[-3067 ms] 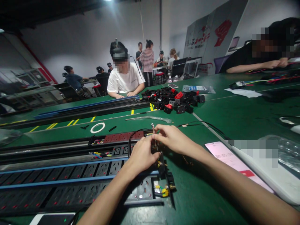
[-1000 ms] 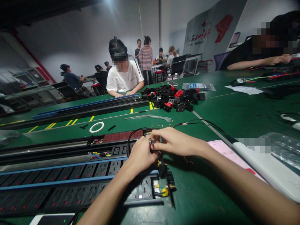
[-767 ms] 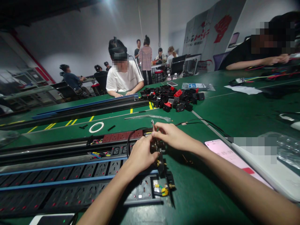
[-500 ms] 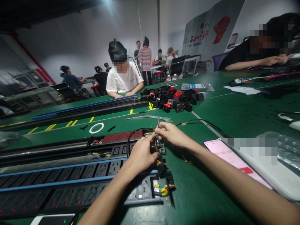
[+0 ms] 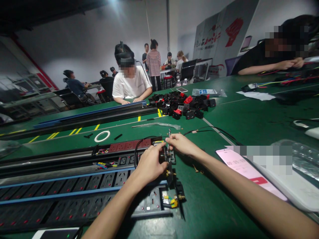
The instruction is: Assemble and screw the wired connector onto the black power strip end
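Observation:
My right hand point(image 5: 179, 143) is closed in a pinch on a slim shiny metal tool point(image 5: 169, 133), which looks like a small wrench and stands nearly upright. The tool's lower end is at the black end plate point(image 5: 171, 157) of a power strip. My left hand point(image 5: 151, 162) wraps over the ends of the strips, fingers and thumb closed around an end plate; its grip is partly hidden. Below it lie power strips point(image 5: 96, 182) with rows of black sockets and blue edges. The nearest strip's end plate point(image 5: 179, 199) carries brass fittings beside yellow-green wires.
Beyond my hands lies a pile of black and red socket parts point(image 5: 183, 104). A white tape ring point(image 5: 102, 136) and long rails point(image 5: 99, 114) are to its left. A phone point(image 5: 249, 172) lies at right, near small brass pieces point(image 5: 196, 168). Co-workers sit across the table.
My right hand and the metal tool have shifted slightly downward, and the tool's top sits lower. My left hand stays in place on the end plate.

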`<state>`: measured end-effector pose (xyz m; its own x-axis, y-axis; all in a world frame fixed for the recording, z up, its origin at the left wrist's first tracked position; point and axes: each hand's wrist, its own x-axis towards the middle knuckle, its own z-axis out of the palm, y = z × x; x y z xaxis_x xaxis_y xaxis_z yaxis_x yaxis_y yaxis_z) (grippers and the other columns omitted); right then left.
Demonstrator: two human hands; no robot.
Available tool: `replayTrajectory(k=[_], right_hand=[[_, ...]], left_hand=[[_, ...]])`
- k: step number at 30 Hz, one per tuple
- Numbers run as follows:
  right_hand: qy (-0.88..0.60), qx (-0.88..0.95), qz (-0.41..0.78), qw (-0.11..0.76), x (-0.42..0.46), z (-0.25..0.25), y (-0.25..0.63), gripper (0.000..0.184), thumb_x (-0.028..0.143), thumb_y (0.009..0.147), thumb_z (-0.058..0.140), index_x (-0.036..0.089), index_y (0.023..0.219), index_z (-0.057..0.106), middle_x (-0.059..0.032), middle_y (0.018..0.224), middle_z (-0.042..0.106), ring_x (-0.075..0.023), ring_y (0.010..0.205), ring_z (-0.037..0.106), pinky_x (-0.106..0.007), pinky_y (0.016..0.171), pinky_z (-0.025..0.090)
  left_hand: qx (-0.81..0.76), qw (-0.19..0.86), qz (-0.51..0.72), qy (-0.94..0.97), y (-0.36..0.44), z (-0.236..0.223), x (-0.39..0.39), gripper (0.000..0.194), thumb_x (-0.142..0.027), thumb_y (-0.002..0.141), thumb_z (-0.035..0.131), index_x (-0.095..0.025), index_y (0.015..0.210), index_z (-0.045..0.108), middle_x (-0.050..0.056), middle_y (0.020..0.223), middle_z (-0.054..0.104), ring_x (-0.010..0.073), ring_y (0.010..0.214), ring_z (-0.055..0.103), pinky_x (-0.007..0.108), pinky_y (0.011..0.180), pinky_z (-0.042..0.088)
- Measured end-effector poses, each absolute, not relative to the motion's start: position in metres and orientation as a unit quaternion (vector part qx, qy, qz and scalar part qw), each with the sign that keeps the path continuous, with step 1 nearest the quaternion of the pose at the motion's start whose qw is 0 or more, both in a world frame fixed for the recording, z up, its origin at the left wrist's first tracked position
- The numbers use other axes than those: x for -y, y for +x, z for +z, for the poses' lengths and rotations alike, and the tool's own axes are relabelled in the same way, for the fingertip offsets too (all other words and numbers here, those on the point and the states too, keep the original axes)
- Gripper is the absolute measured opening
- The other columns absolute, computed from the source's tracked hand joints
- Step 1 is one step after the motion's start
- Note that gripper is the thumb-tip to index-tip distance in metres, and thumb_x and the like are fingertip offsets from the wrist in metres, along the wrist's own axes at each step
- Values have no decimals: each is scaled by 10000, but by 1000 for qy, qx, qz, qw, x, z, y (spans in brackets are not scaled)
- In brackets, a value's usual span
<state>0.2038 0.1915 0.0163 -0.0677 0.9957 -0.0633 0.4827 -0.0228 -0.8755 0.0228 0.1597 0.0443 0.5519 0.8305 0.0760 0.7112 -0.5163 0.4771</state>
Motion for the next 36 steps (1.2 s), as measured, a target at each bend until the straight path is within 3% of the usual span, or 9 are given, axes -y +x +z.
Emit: replayTrajectory(k=[7, 10, 13, 17, 21, 26, 36], right_hand=[[-622, 598, 408, 297, -196, 12, 210, 409, 371, 931, 503, 166, 580, 551, 53, 416, 378, -90, 401, 325, -249, 480, 218], [-590, 633, 368, 339, -194, 21, 212, 363, 378, 932, 500, 154, 664, 600, 23, 501, 488, -107, 470, 416, -240, 512, 260], [-542, 701, 277, 372, -184, 44, 214, 238, 330, 927, 523, 155, 813, 637, -28, 728, 650, -138, 645, 552, -235, 590, 327], [-501, 801, 160, 288, -164, 77, 212, 187, 308, 949, 536, 170, 901, 652, -45, 818, 686, -153, 700, 587, -244, 634, 333], [-459, 859, 117, 196, -150, 90, 204, 162, 279, 960, 536, 171, 903, 644, -66, 865, 701, -172, 768, 624, -243, 650, 329], [-450, 877, 86, 142, -145, 91, 194, 149, 268, 969, 523, 175, 936, 635, -78, 952, 708, -187, 827, 638, -249, 654, 326], [-446, 880, 91, 139, -146, 91, 198, 165, 271, 963, 518, 172, 951, 650, -85, 964, 708, -195, 836, 634, -255, 673, 353]], left_hand=[[-451, 194, 148, 858, 23, 45, -160, 672, -172, 730, 687, -194, 1377, 506, 94, 1138, 655, 271, 1063, 606, 390, 937, 493], [-452, 192, 148, 859, 23, 45, -160, 673, -189, 741, 687, -198, 1387, 501, 95, 1139, 658, 272, 1065, 608, 389, 941, 494], [-457, 189, 145, 857, 22, 45, -160, 661, -227, 756, 690, -191, 1389, 501, 105, 1125, 660, 277, 1047, 615, 392, 923, 500], [-465, 180, 140, 855, 22, 45, -160, 568, -267, 764, 697, -180, 1307, 557, 108, 1055, 665, 277, 979, 627, 393, 869, 507], [-459, 172, 151, 858, 23, 43, -161, 363, -245, 762, 685, -184, 1115, 626, 84, 998, 677, 263, 937, 627, 370, 828, 501], [-458, 179, 152, 857, 23, 42, -162, 99, -207, 764, 638, -177, 857, 627, 77, 950, 695, 245, 890, 639, 347, 794, 492], [-461, 182, 157, 854, 24, 43, -162, 171, -238, 764, 653, -174, 917, 611, 83, 994, 689, 253, 923, 632, 350, 810, 491]])
